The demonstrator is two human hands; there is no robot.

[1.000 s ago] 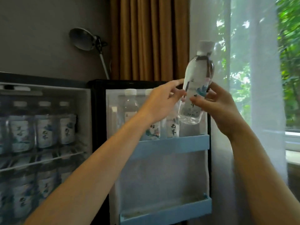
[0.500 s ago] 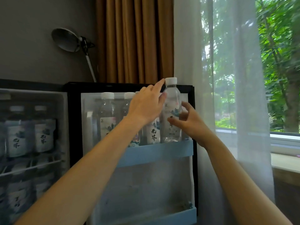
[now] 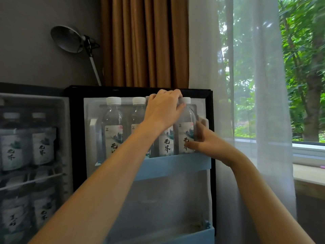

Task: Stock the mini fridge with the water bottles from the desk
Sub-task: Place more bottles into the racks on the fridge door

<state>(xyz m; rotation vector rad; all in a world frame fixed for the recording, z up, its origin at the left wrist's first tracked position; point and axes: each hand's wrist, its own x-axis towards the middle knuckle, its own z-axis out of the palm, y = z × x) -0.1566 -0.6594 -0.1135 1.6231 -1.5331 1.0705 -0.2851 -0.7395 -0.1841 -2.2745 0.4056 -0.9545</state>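
The right hand point(image 3: 204, 140) is holding the water bottle point(image 3: 186, 124) low down on its side. The thumb is lying across the label. The other fingers are going round the back, so they are hidden.

The bottle is standing up straight in the top door shelf point(image 3: 175, 164), just left of the right hand, at the end of the row.

The left hand point(image 3: 163, 110) is reaching over the bottle tops with bent fingers. Its fingertips are touching the neck of the water bottle, just under the white cap. I cannot tell if it is gripping anything or only resting there.

Three more bottles point(image 3: 112, 127) are standing in the same shelf, left of the water bottle. The left hand and arm are covering most of two of them, and one cap is almost fully hidden.

Below both arms, the bottom door shelf point(image 3: 167, 235) is partly blocked by the left arm.

Far left of the left arm, the fridge point(image 3: 66, 131) is showing blurry bottles on racks, cut off at the edge.

Above the left hand, a lamp point(image 3: 67, 39) and a brown curtain point(image 3: 144, 41) are showing.
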